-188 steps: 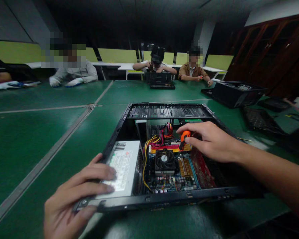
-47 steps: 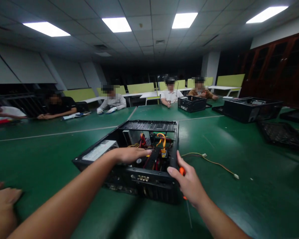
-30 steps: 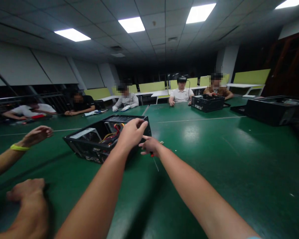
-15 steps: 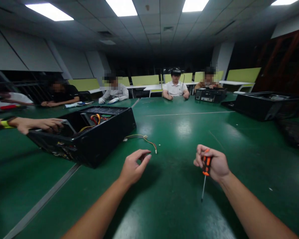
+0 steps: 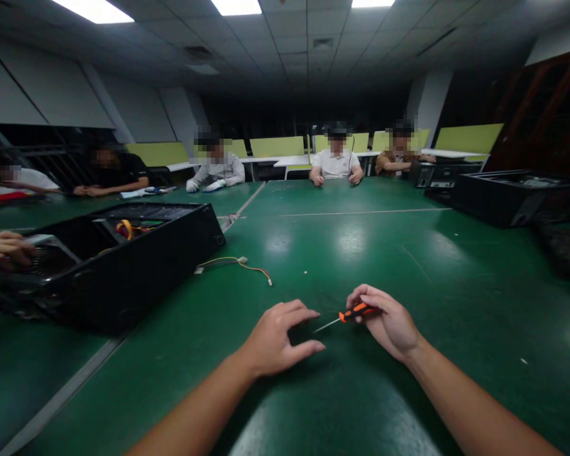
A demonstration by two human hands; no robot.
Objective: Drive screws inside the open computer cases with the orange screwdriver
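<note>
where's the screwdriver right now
In the head view, the orange and black screwdriver is in the right hand, its tip pointing toward the open left hand, above the green table.

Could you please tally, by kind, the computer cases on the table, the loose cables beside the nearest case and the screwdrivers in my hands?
Computer cases: 3 (near case, large case at right, far case)
Loose cables: 1 (thin cable)
Screwdrivers: 1 (orange and black screwdriver, right hand)
Total: 5
</note>
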